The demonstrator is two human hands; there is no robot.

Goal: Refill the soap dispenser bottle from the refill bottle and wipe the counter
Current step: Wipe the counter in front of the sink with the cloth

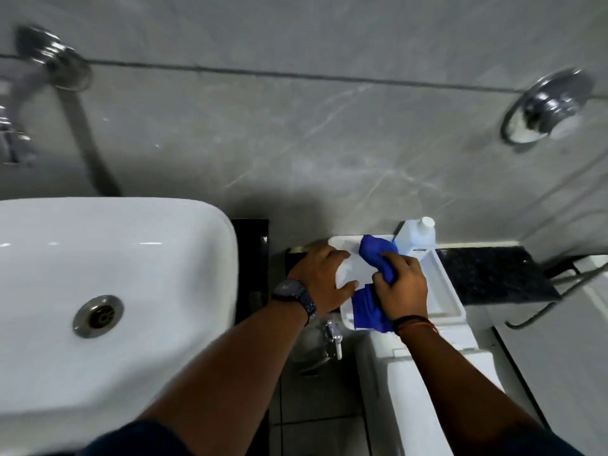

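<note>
My left hand (320, 279) grips a white object (353, 273) over the white toilet-tank lid (444, 291). It looks like the soap dispenser bottle, but most of it is hidden. My right hand (403, 287) clutches a blue cloth (375, 255) that is pressed against that object, with one end bunched above the hand and the other hanging below the wrist. A white refill bottle (415, 236) with a white cap stands upright at the lid's back edge, against the wall, just behind the cloth.
A white basin (115, 274) with a metal drain fills the left, and a chrome tap (42, 67) is on the grey wall above it. Black stone counter (493, 274) lies right of the tank. A chrome wall fitting (552, 106) sits at upper right, and a small chrome valve (333, 334) below my left wrist.
</note>
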